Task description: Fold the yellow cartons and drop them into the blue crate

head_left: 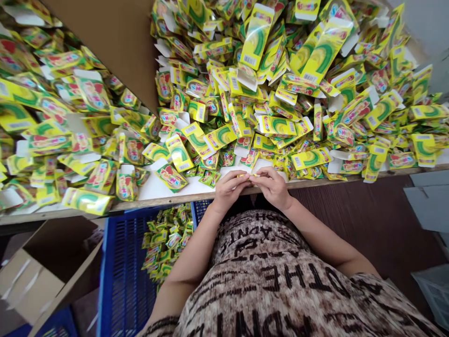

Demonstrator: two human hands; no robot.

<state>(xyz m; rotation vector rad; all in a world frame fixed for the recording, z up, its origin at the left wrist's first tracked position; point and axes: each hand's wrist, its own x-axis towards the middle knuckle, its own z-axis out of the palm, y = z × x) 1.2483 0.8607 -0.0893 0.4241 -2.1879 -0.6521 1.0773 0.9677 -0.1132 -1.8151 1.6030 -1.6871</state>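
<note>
Yellow packaging (242, 176), only slivers of it showing, sits between my fingertips at the front edge of the counter (187, 189); my fingers hide the rest, so I cannot tell its full shape. My left hand (228, 188) and right hand (274, 187) both pinch it, thumbs and forefingers nearly meeting, the other fingers curled in. Both forearms reach forward from my sides and angle inward, elbows low and spread, wrists just in front of the counter's edge.

Right beyond my fingertips, a deep heap of yellow-and-green cartons (291, 119) fills the counter, many with white end flaps standing open. One loose carton (171, 177) lies tilted on the bare white strip to my left. Farther left is a second heap (52, 112), and a brown cardboard panel (112, 42) stands between the far parts of the two, blocking my view behind it. One carton (88, 200) juts over the counter's edge there.

Below, my left arm crosses a blue crate (119, 267) holding many small packets (168, 241). Beside it stands an open cardboard box (37, 283). My printed shirt (266, 271) covers the near middle, with dark floor (347, 210) to the right.
</note>
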